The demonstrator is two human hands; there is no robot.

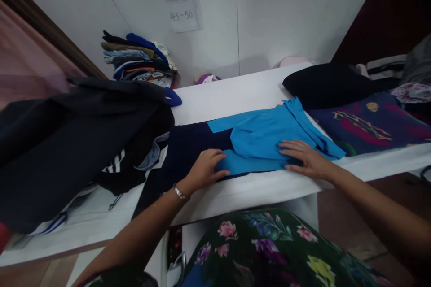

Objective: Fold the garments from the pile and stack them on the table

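Observation:
A bright blue and navy garment [261, 134] lies partly folded on the white table, its blue part bunched over the navy part. My left hand [207, 168] rests on the garment's near edge, where navy meets blue. Its fingers are bent a little and the thumb stands apart from them. On the right side of the blue cloth lies my right hand [305, 159], fingers stretched out and thumb apart, pressing lightly on the fabric. The cloth beneath both palms is hidden.
Dark clothes [84, 130] are heaped at the left, before a folded stack [141, 60] by the wall. At the right lie a patterned navy garment [363, 121] and a black one [326, 83]. The white table [222, 101] ends near my body.

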